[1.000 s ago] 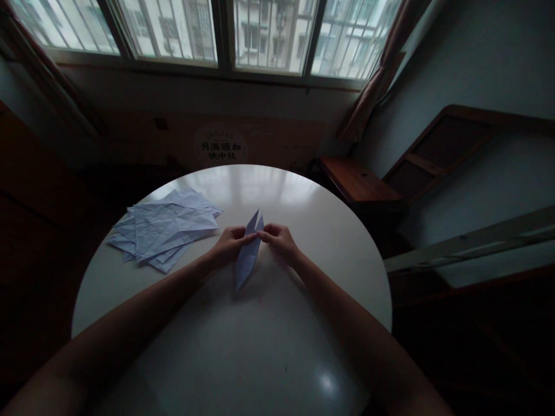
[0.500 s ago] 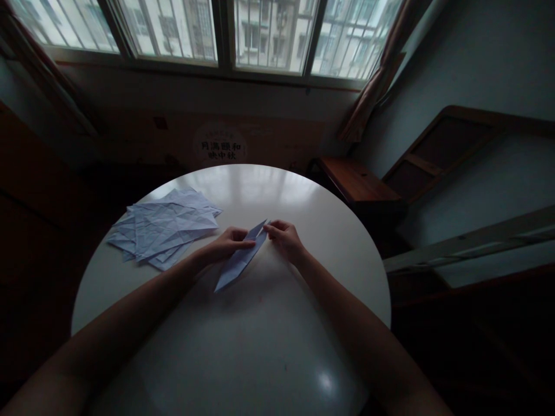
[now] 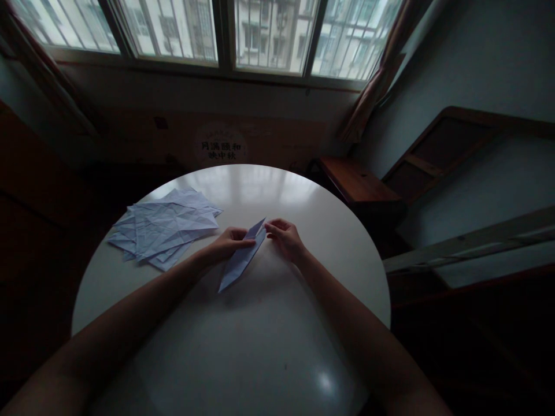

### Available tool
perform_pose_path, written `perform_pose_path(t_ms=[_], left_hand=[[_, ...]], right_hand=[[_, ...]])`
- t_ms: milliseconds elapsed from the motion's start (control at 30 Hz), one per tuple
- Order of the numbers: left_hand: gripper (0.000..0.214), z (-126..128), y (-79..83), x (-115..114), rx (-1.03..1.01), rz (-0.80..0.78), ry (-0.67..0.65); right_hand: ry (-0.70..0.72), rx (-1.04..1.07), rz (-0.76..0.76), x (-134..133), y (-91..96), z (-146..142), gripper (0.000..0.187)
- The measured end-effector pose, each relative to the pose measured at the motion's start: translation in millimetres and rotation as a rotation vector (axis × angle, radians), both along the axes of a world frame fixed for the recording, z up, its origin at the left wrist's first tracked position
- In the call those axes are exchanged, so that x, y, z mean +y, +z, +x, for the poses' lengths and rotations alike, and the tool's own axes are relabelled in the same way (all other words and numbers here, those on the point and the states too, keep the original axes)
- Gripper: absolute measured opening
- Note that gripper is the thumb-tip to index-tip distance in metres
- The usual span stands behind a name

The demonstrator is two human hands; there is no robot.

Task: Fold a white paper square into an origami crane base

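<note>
A narrow folded sheet of paper (image 3: 240, 263), pale blue-white, slants over the middle of the table with pointed ends. My left hand (image 3: 229, 242) grips it by its left side, thumb on top and fingers beneath. My right hand (image 3: 284, 236) is closed at the paper's far tip, thumb and forefinger pinching a flap there. The far end is split into two points with a narrow gap between them. Left of my hands lies a loose pile of creased paper sheets (image 3: 173, 222).
The round white table (image 3: 260, 346) has a glossy top. Behind it to the right stands a wooden bench (image 3: 355, 180). Barred windows (image 3: 273, 40) line the far wall above a cardboard panel (image 3: 269, 133) with printed characters. A wooden frame (image 3: 433, 150) leans on the right wall.
The folded paper's near tip has shifted slightly to the right. My right fingers have moved a little at the far tip; my left hand keeps its grip.
</note>
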State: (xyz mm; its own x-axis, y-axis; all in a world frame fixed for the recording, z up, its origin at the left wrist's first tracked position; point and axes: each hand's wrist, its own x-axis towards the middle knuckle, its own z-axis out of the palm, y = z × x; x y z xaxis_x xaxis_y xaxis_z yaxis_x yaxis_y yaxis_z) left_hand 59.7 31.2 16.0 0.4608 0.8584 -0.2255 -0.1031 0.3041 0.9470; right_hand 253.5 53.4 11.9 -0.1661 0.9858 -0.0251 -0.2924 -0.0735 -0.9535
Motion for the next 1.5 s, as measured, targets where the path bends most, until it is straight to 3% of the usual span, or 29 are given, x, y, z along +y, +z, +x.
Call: perform_pose_path(t_ms=[533,833,1133,1500], left_hand=[[0.037,1,0.6,0,0.038,0.076,-0.051],[0.036,-1,-7.6,3,0.046,0.099,-0.059],[0.036,-1,-7.5,3,0.055,0.113,-0.060],[0.041,13,-6.1,-3,0.145,0.229,0.031]], right_hand=[[-0.045,0.149,-0.045,4,-5.6,1,0.042],[0.039,0.175,-0.083,3,-6.1,1,0.037],[-0.008,0.105,-0.087,1,0.3,2,0.034],[-0.025,-0.009,0.016,5,-9.0,-3,0.038]])
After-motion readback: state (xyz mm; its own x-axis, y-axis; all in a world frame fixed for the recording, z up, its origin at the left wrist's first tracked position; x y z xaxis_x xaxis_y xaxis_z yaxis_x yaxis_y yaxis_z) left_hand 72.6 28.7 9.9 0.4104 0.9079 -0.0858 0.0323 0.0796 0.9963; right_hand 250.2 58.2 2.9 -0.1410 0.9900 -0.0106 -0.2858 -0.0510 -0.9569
